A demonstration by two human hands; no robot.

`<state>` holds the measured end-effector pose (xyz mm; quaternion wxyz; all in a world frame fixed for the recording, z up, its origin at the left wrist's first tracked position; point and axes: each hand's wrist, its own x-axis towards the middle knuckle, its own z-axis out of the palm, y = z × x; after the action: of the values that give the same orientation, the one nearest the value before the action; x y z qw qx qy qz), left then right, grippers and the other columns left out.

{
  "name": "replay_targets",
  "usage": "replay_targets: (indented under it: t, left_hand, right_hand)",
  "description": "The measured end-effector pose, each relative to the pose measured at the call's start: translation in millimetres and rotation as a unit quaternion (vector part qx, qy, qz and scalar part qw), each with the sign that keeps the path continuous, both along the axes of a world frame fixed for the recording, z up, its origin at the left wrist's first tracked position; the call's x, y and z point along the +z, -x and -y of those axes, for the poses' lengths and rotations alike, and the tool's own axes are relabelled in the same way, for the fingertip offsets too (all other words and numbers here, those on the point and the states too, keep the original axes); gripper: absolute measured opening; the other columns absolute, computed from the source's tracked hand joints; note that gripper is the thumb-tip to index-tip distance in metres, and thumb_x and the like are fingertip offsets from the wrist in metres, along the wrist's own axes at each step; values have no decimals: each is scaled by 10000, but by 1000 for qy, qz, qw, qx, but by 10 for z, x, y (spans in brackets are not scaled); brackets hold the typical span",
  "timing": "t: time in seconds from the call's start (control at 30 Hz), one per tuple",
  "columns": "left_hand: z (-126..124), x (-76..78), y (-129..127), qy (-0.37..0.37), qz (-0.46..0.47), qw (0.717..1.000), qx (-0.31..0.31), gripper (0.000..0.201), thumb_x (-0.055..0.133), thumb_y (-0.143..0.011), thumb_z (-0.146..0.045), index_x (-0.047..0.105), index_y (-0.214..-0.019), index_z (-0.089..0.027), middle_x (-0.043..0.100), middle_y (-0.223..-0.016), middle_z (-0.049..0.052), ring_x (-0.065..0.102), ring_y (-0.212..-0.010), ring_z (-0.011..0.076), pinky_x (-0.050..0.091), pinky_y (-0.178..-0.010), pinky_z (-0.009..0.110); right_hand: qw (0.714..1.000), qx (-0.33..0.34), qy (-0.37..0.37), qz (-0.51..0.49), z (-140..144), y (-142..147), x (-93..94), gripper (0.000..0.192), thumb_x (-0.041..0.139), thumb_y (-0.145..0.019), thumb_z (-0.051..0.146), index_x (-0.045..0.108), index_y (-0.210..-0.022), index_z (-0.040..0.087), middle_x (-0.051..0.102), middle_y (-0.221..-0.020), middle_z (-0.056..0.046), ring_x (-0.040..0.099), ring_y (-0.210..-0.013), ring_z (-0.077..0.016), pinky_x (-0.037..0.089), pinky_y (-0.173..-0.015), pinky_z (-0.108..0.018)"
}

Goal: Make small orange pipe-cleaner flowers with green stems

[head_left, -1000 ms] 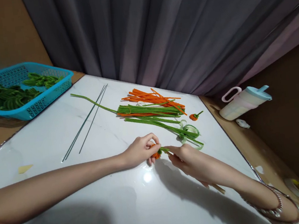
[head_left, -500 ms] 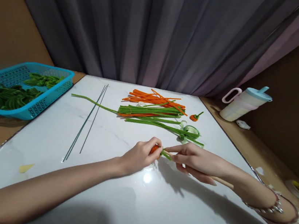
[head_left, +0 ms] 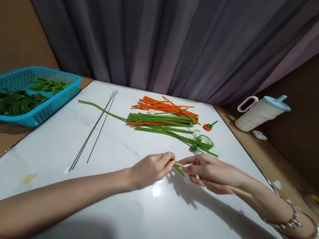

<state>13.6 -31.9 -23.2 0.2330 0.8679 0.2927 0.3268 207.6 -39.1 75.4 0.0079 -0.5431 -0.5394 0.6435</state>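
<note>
My left hand (head_left: 153,169) is closed round a small orange pipe-cleaner pumpkin, mostly covered by the fingers, with a green pipe-cleaner end (head_left: 179,170) sticking out on the right. My right hand (head_left: 209,171) grips a thin wooden stick (head_left: 240,191) that runs back under the palm toward the wrist. The stick's tip meets the green part at my left fingertips; the exact contact is hidden. Beyond the hands lies a finished-looking orange pumpkin (head_left: 207,127) with a green stem. Green pipe cleaners (head_left: 162,118) lie bundled beside loose orange ones (head_left: 157,103).
A blue basket (head_left: 56,97) with green fuzzy pieces stands at far left. Thin dark wires (head_left: 93,132) and a yellow scrap (head_left: 30,178) lie on the white tabletop (head_left: 126,222). Near the right edge are a green tape roll (head_left: 205,142) and a tumbler (head_left: 253,117).
My left fingers have closed further over the orange pumpkin, so less of it shows. The green end now points lower. My right hand keeps the stick in nearly the same place.
</note>
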Motion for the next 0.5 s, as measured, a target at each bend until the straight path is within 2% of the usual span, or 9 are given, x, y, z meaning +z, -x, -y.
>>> replay_targets:
  t: [0.13, 0.27, 0.33, 0.4, 0.5]
  left_hand:
    - [-7, -10, 12, -43, -28, 999, -17, 228, 371, -897, -128, 547, -1038, -151, 622, -911, 88, 585, -733, 154, 465, -686, 266]
    - [6, 8, 11, -43, -36, 998, -29, 226, 362, -899, -124, 557, -1011, -149, 623, -948, 103, 593, -758, 162, 471, -696, 275]
    - [10, 40, 4, 8, -3, 1000, -16, 182, 391, -898, -145, 539, -1004, -158, 626, -873, 75, 581, -688, 139, 468, -658, 259]
    - [-1, 89, -9, 97, 45, 994, 1, 116, 425, -901, -195, 520, -964, -175, 608, -749, 23, 548, -589, 106, 457, -595, 232]
    - [-55, 158, -31, 265, 131, 955, 14, 75, 466, -889, -261, 486, -886, -189, 558, -610, -35, 521, -488, 81, 450, -499, 199]
  right_hand:
    - [996, -58, 57, -27, -10, 0, -21, 215, 484, -841, 287, 600, -920, 124, 476, -467, 84, 249, -205, -4, 179, -244, -149]
    - [994, -65, 78, -48, -15, -12, -39, 250, 483, -827, 282, 592, -978, 115, 460, -445, 91, 244, -191, -13, 171, -229, -147]
    - [995, -57, 63, -44, -12, -25, -36, 338, 489, -827, 288, 546, -1112, 116, 482, -459, 89, 258, -199, -19, 181, -236, -148]
    - [998, -36, 34, -32, 0, -45, -21, 443, 475, -840, 276, 430, -1257, 133, 511, -483, 84, 289, -216, -29, 196, -254, -148]
    - [999, 32, -15, 3, 35, -104, -6, 459, 426, -891, 325, 310, -1313, 188, 539, -551, 77, 323, -239, -38, 208, -274, -154]
